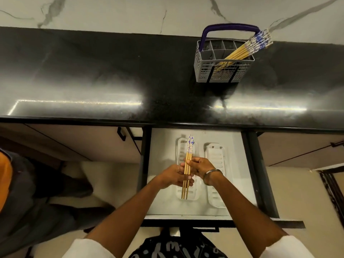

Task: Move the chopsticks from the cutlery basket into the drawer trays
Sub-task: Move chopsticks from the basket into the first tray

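Both hands' fingers [189, 162] grasp chopsticks [187, 164] above seemingly empty left tray [178, 146]; basket [223, 60] holds more.

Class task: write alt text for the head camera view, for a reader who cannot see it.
Both hands, left and right, hold three wooden chopsticks with blue-patterned tops over the left white plastic tray in an open drawer; more stand in a grey cutlery basket.

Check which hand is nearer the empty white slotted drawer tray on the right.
Right hand, overlapping the empty white slotted drawer tray's left edge; left hand sits over the other tray.
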